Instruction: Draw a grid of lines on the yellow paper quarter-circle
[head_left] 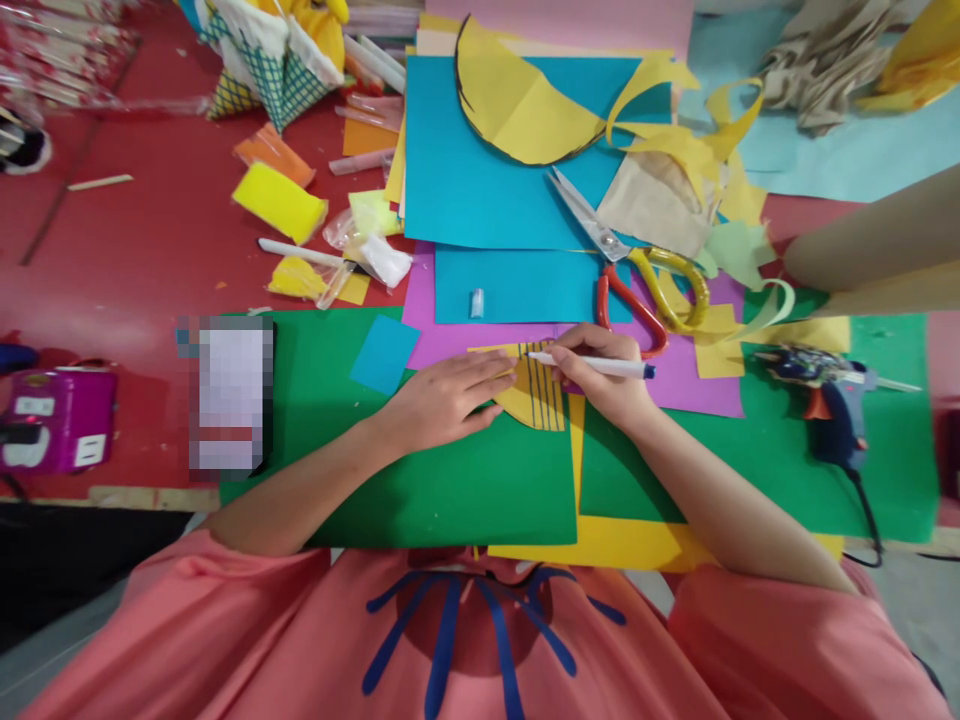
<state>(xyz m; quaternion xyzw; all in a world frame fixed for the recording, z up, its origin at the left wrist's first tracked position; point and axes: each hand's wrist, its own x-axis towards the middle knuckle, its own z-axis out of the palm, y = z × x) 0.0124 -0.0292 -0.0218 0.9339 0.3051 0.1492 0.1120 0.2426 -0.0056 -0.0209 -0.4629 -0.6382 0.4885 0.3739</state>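
My right hand [600, 375] is closed on a white marker pen [600, 365] with a blue end. Its tip rests on a yellow paper cut-out [534, 400] that carries several dark parallel lines. My left hand [450, 395] lies flat with fingers stretched out, pressing the left side of that yellow piece down. The cut-out lies on green paper [450, 480] at the table's near edge, partly over a purple sheet [465, 335].
Scissors [637, 265] with red and yellow handles lie just behind my right hand. A blue glue gun [832, 395] lies to the right. Blue sheets [480, 170], a yellow half-circle [517, 100], a pen cap [477, 302], a small blue square [384, 353] and a purple box [56, 418] surround them.
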